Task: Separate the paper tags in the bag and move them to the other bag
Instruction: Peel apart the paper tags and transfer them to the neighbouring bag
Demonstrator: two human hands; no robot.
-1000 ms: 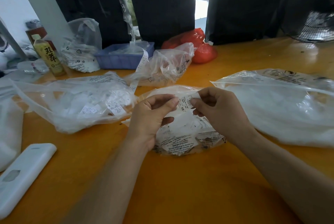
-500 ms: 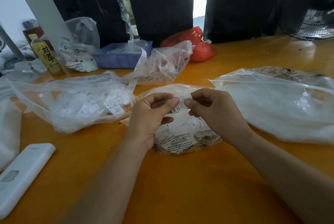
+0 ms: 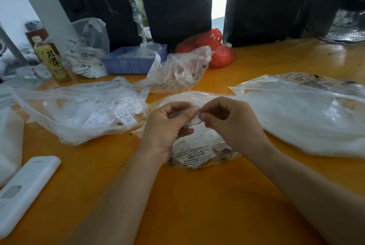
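Note:
My left hand (image 3: 167,126) and my right hand (image 3: 231,122) meet fingertip to fingertip at the table's middle, both pinching a small white paper tag (image 3: 192,122) that is mostly hidden between them. Under the hands lies a clear plastic bag with printed text (image 3: 197,156). To the left a clear bag holding several white tags (image 3: 88,114) lies on the orange table (image 3: 197,205). A large clear bag of white material (image 3: 306,118) lies to the right.
A white phone-like case (image 3: 25,189) lies at the front left. At the back stand a tea bottle (image 3: 50,60), a blue tray (image 3: 134,61), a crumpled clear bag (image 3: 177,73), a red bag (image 3: 213,49) and a fan (image 3: 339,25).
The hands have drawn closer together and the tag, earlier stretched flat between them, is now bunched and mostly covered by the fingertips.

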